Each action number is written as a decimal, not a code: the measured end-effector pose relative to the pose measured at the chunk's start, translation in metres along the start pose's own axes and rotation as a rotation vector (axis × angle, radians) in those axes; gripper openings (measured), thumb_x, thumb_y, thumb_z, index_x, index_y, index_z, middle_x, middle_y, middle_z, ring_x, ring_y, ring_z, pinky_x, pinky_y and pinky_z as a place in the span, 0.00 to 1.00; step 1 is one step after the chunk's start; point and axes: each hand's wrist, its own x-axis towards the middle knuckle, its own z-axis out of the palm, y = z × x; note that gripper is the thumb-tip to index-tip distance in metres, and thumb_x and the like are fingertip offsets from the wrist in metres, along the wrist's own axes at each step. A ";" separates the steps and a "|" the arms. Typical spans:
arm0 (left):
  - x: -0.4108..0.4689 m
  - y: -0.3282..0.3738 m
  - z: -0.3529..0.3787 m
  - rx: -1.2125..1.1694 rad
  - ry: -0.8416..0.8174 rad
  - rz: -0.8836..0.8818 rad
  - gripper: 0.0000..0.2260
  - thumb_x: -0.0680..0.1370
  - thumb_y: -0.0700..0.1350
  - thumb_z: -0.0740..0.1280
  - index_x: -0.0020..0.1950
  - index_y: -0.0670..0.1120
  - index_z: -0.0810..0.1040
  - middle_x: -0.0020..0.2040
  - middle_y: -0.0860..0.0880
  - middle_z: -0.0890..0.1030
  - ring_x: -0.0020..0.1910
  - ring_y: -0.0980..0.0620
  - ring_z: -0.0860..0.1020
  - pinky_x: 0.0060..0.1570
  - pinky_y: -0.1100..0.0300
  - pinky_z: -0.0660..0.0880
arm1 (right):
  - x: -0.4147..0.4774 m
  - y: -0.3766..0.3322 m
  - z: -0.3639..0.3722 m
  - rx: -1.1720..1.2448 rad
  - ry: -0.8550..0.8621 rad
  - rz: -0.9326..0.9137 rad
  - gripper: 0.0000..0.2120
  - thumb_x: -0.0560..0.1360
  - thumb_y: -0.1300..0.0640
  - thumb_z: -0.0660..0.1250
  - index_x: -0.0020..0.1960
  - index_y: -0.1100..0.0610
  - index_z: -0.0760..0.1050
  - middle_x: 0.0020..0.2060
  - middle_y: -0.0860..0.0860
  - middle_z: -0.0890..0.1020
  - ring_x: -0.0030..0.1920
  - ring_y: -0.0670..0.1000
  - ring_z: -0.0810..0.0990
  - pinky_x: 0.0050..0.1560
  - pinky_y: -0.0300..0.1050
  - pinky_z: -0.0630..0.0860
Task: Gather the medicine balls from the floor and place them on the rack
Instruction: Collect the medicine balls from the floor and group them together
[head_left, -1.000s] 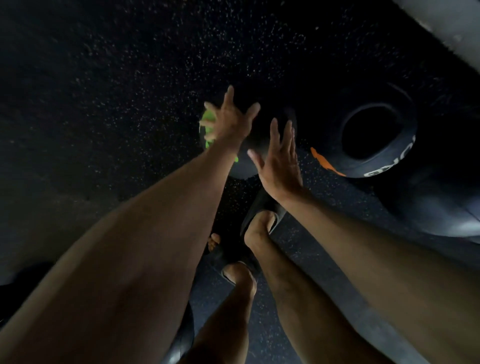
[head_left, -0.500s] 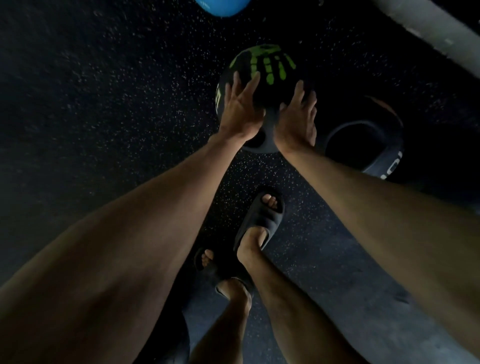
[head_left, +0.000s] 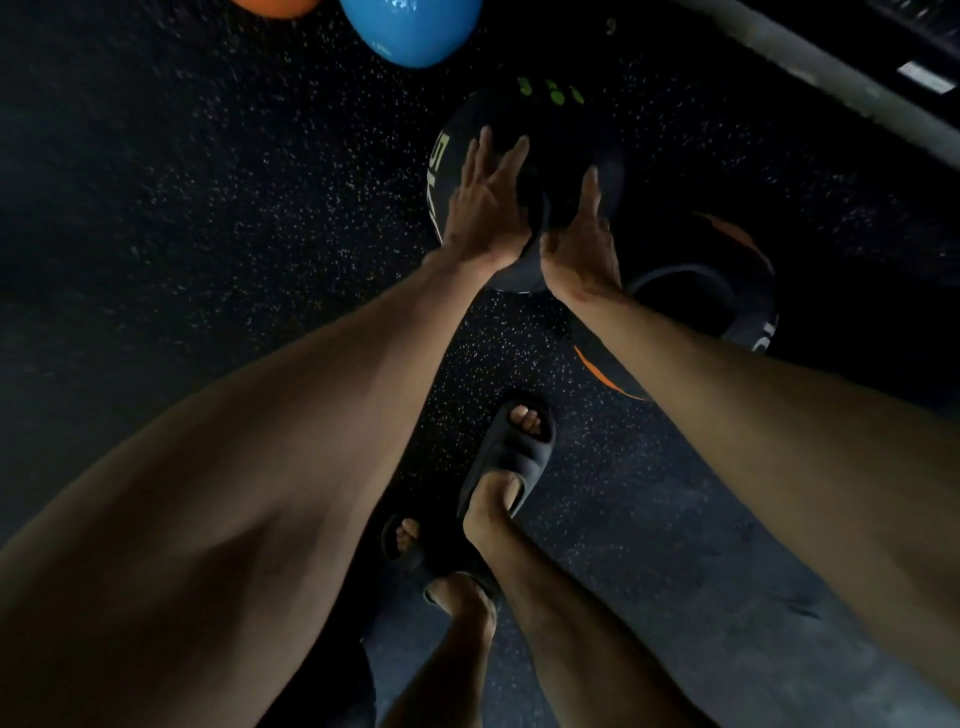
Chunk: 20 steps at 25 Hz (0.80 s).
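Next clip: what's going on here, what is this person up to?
A person in black slides leans over a dark speckled floor, both arms reaching down. The left hand and the right hand press with straight fingers against the two sides of a black medicine ball with green markings. Whether it is off the floor cannot be told. A blue ball and an orange ball lie beyond it, and a black ring with orange marks lies to the right.

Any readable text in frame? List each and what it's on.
"5", white, sideways, on the black medicine ball; neighbouring marks unclear.
White letters on the black-and-orange weight: partly hidden, unreadable.
White label on the dark structure, top right: blurred, unreadable.
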 end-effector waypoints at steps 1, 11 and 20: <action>-0.010 -0.001 0.005 -0.023 0.020 -0.013 0.29 0.81 0.44 0.61 0.81 0.47 0.56 0.81 0.39 0.48 0.80 0.41 0.49 0.78 0.45 0.55 | -0.005 0.002 -0.003 -0.013 -0.005 -0.009 0.36 0.83 0.53 0.59 0.82 0.48 0.40 0.71 0.61 0.70 0.68 0.61 0.74 0.63 0.56 0.74; -0.224 -0.086 0.031 0.049 -0.357 -0.425 0.19 0.82 0.46 0.61 0.73 0.47 0.68 0.65 0.40 0.78 0.60 0.42 0.79 0.60 0.48 0.76 | -0.159 0.019 0.031 -0.343 -0.380 -0.333 0.20 0.82 0.58 0.59 0.73 0.61 0.67 0.65 0.62 0.77 0.65 0.62 0.75 0.65 0.54 0.71; -0.513 -0.210 0.077 -0.257 -0.097 -0.737 0.17 0.82 0.46 0.61 0.71 0.47 0.72 0.64 0.41 0.79 0.60 0.41 0.79 0.59 0.49 0.77 | -0.393 0.026 0.176 -0.762 -0.639 -0.550 0.16 0.84 0.53 0.58 0.69 0.55 0.72 0.61 0.58 0.79 0.61 0.60 0.79 0.54 0.51 0.76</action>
